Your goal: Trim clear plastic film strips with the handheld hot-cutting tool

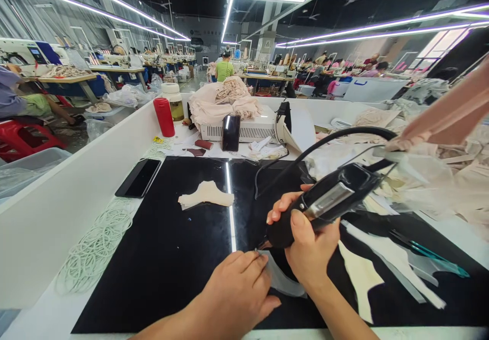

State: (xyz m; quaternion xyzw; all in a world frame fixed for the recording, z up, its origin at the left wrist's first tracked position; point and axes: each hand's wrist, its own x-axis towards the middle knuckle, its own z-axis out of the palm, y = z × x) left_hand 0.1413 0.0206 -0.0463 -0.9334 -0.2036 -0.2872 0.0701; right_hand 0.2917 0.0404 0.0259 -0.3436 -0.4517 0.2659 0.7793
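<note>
My right hand (307, 243) is wrapped round a black corded hand tool (328, 200), its tip pointing down at the black work mat (171, 258). My left hand (239, 291) lies flat with its fingers together, pressing on a thin translucent strip (280, 279) just under the tool's tip. The tool's black cable (344, 136) arcs up and away to the right. A small stack of cream fabric pieces (206, 194) rests on the mat further off.
A phone (138, 178) and a pile of white elastic rings (95, 243) lie left of the mat. Cream cut pieces (361, 279) and teal scissors (435, 256) sit right. Behind are a red bottle (164, 116), a white machine (248, 128) and heaped fabric. Other workers sit far off.
</note>
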